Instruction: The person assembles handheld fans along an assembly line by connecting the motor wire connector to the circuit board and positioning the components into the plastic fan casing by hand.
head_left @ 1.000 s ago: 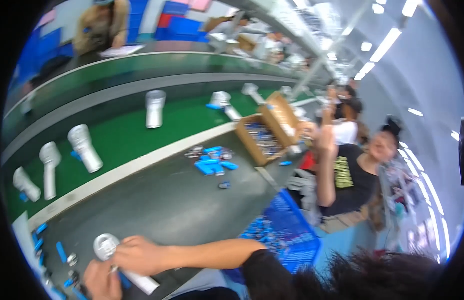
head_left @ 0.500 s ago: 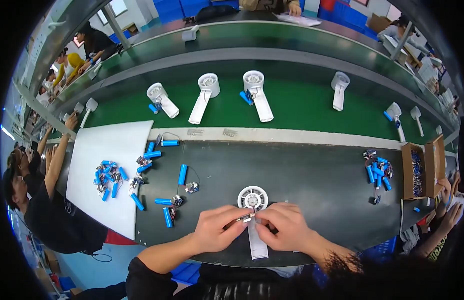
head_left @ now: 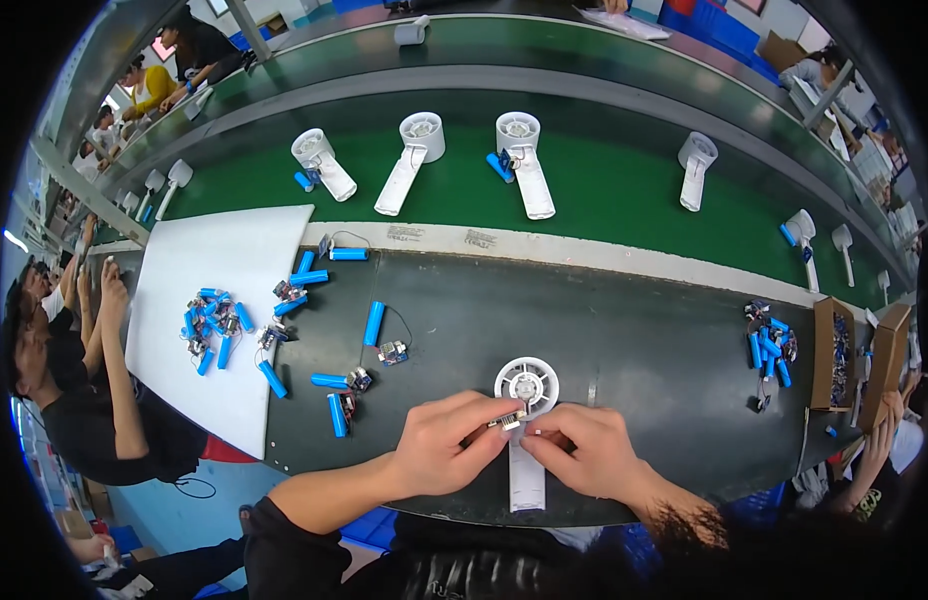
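Both hands meet at the near edge of the dark table (head_left: pixel 634 330), over a white handheld fan (head_left: pixel 525 420) that lies flat with its round head pointing away and its handle toward the person. The left hand (head_left: pixel 446 442) is closed in a pinch on a small circuit board (head_left: pixel 506 421) held just above the fan's neck. The right hand (head_left: pixel 581 452) is curled, its fingertips (head_left: pixel 532 440) pressed against the same board and the top of the handle; whether it grips anything of its own cannot be told.

Left of the hands, blue battery cells (head_left: pixel 373 323) with small boards and thin wires lie loose on the table. Further left, a white sheet (head_left: pixel 219 260) covers the table's left end and carries a heap of more cells (head_left: pixel 212 325). At the right end sit another cluster of cells (head_left: pixel 768 343) and two open cardboard boxes (head_left: pixel 834 352).

Beyond the table's far edge runs a green belt (head_left: pixel 604 190) with more white fans (head_left: pixel 520 160) lying on it, spaced apart. A person in a black shirt (head_left: pixel 79 400) leans at the left end of the table.
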